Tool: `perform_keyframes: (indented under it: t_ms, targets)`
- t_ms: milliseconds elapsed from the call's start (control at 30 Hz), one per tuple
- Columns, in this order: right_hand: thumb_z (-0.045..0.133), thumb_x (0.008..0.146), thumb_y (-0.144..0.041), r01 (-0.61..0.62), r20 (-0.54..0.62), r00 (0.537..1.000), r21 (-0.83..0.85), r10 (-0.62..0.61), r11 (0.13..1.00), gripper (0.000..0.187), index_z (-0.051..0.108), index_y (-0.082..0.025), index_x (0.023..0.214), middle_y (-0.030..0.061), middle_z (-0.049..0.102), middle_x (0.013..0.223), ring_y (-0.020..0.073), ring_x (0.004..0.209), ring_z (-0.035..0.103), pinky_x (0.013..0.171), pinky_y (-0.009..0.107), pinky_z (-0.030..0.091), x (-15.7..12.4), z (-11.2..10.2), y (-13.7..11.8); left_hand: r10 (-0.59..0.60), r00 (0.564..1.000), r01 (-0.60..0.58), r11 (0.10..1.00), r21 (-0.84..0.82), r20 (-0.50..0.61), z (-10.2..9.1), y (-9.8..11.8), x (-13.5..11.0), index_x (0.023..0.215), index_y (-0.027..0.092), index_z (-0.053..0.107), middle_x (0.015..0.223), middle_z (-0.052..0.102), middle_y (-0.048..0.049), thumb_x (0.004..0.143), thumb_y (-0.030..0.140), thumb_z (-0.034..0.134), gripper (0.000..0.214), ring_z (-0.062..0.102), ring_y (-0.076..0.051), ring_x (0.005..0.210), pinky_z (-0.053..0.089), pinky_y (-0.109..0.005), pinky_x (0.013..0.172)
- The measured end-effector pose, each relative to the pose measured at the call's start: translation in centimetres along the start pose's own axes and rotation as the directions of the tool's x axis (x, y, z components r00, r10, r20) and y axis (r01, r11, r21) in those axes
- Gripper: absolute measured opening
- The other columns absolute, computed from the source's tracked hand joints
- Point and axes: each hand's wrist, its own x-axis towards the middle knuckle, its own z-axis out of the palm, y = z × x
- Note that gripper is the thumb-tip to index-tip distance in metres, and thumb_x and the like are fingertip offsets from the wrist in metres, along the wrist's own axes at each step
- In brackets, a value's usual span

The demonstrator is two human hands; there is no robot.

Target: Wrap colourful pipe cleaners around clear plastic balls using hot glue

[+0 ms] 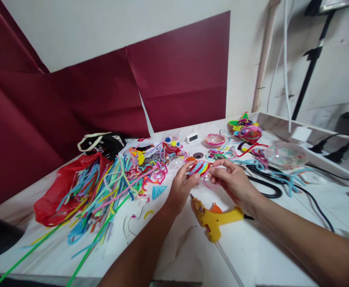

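Observation:
Between my two hands is a small rounded piece wound with striped pipe cleaners (pixel 200 169) in pink, blue, yellow and red. My left hand (pixel 183 184) grips its left side, thumb on the near face. At the right side, my right hand (pixel 228 177) pinches the edge with thumb and forefinger, close to a pink strand. Just below the hands a yellow glue gun (pixel 214 218) lies on the table, a clear glue stick (pixel 230 263) sticking out of its rear. A blue fan-shaped piece (pixel 158 191) rests left of my left hand.
Loose pipe cleaners (pixel 102 195) spill from a red plastic bag (pixel 53 195) at left. Behind stand a decorated ball with eyes (pixel 171 144), a small white digital display (pixel 192 138) and a pink-rimmed clear bowl (pixel 215 140). Black cables (pixel 314 211) and a clear dome (pixel 286 154) lie at right.

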Motion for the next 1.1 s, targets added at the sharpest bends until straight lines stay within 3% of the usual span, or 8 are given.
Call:
perform_keyframes:
  t_ms: [133,267,367,467,733,1100]
  targets:
    - [0.088,0.054,-0.029,-0.029,0.003,1.0,0.007,0.029,1.0,0.036,0.062,-0.018,0.076,-0.0039,0.066,0.054,0.0078,0.048,0.058,0.049,0.018,0.042,-0.1,0.1,-0.1,-0.137,0.991,0.137,0.989,-0.047,0.002,0.2,0.6,0.0,0.128,0.021,0.053,0.126,0.057,-0.0108,0.079,0.04,0.06,0.053,0.062,-0.027,0.106,0.055,-0.033,0.077]
    - [0.088,0.054,-0.029,-0.031,0.02,0.999,-0.011,0.031,0.999,0.034,0.065,-0.018,0.076,-0.0032,0.066,0.055,0.0087,0.048,0.058,0.049,0.019,0.043,-0.2,0.2,-0.1,-0.168,0.986,0.168,0.985,-0.029,-0.006,0.2,0.8,0.4,0.12,0.022,0.061,0.131,0.056,-0.0089,0.077,0.042,0.063,0.047,0.059,-0.027,0.108,0.054,-0.031,0.074]
    - [0.087,0.055,-0.029,-0.027,0.032,0.999,-0.015,0.027,1.0,0.032,0.065,-0.018,0.075,-0.0034,0.065,0.055,0.0087,0.049,0.057,0.049,0.019,0.043,-0.1,0.1,-0.2,-0.179,0.984,0.178,0.984,0.007,0.009,0.1,0.9,0.6,0.116,0.022,0.064,0.121,0.062,-0.0088,0.077,0.044,0.064,0.044,0.059,-0.027,0.107,0.054,-0.031,0.073]
    - [0.086,0.055,-0.03,-0.021,0.035,0.999,-0.024,0.022,0.999,0.03,0.064,-0.018,0.071,-0.0035,0.064,0.055,0.0081,0.048,0.056,0.048,0.018,0.042,0.0,0.0,-0.4,-0.185,0.979,0.184,0.983,0.023,0.085,-0.3,1.1,0.8,0.115,0.023,0.063,0.114,0.064,-0.008,0.078,0.045,0.064,0.043,0.059,-0.027,0.108,0.054,-0.031,0.074]
    - [0.085,0.057,-0.032,-0.031,0.023,0.999,-0.021,0.031,0.999,0.028,0.063,-0.019,0.07,-0.0018,0.067,0.058,0.0083,0.047,0.056,0.047,0.019,0.041,0.2,-0.1,-0.5,-0.183,0.945,0.216,0.971,-0.099,0.269,-1.4,0.4,0.6,0.127,0.024,0.058,0.128,0.059,-0.0091,0.075,0.031,0.071,0.054,0.058,-0.025,0.112,0.054,-0.034,0.085]
    - [0.084,0.059,-0.039,0.031,0.08,0.996,-0.073,-0.025,0.997,0.031,0.063,-0.018,0.069,-0.0039,0.06,0.052,0.0067,0.043,0.046,0.043,0.021,0.033,0.4,-0.4,-0.1,-0.186,0.973,0.201,0.975,-0.1,0.14,-1.5,-0.6,0.7,0.119,0.021,0.061,0.116,0.064,-0.0088,0.07,0.035,0.075,0.053,0.062,-0.021,0.096,0.055,-0.035,0.079]
